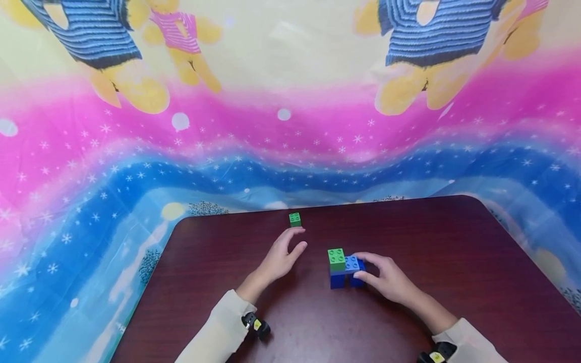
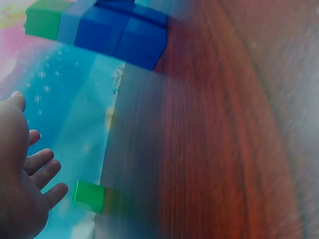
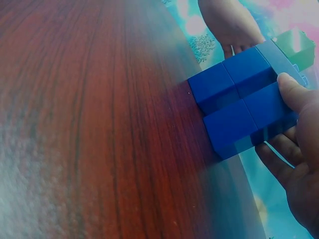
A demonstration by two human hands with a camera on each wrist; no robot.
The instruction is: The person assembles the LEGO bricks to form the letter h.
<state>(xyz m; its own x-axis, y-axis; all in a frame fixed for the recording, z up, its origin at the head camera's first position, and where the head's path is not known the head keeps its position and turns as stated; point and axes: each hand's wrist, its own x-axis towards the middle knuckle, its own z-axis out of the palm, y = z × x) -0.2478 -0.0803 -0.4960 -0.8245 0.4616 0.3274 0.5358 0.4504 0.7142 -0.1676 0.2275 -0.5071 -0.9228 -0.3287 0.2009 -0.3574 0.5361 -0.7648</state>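
On the table stands a small structure of toy building bricks. Dark blue bricks (image 1: 337,281) form two stacked columns, as the right wrist view shows; a light blue brick (image 1: 351,263) bridges them, and a green brick (image 1: 336,257) tops the left end. My right hand (image 1: 392,278) grips the structure's right side, thumb in front and fingers behind. Farther left, my left hand (image 1: 278,258) is held with fingers spread, nothing in them. Just beyond its fingertips sits a loose green brick (image 1: 295,220). In the left wrist view, the hand (image 2: 22,174) and the loose brick are apart.
The dark red-brown wooden table (image 1: 204,262) has rounded far corners. A printed cloth (image 1: 290,126) with bears and snowflakes hangs behind it. The loose green brick lies close to the far edge. Each wrist wears a black band (image 1: 256,325).
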